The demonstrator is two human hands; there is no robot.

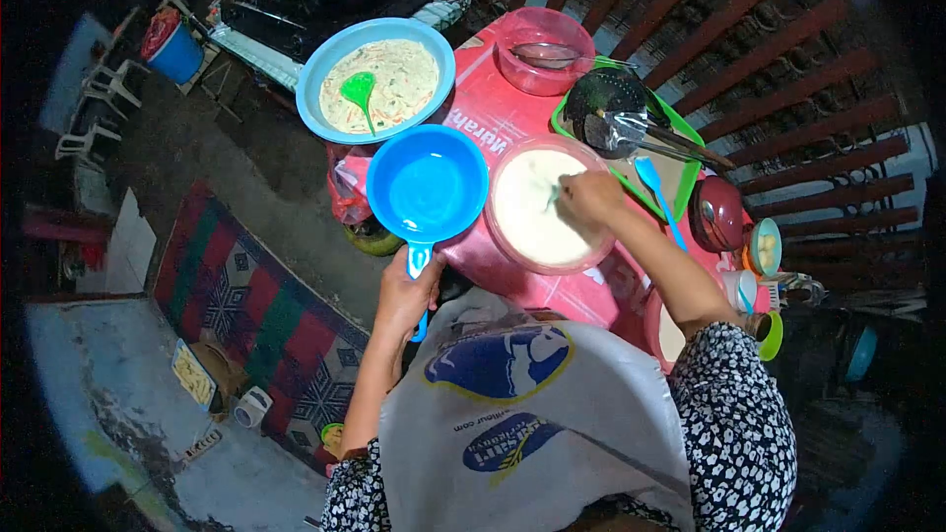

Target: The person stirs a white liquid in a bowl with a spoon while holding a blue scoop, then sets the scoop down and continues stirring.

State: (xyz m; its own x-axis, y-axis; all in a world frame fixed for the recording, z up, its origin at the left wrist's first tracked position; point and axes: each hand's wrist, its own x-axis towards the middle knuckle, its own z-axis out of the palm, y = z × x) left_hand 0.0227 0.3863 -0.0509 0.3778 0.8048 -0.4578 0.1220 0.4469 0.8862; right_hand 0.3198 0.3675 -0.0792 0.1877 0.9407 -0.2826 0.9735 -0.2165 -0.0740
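Blue dipper: I grip its handle in my left hand, held empty beside the pink bowl of white batter. Right hand: I pinch a small utensil, dipped in that batter.

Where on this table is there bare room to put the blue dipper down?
Only the red tablecloth strip between the batter basin, pink bowl and flour bowl shows bare. The right side around the green tray is crowded.
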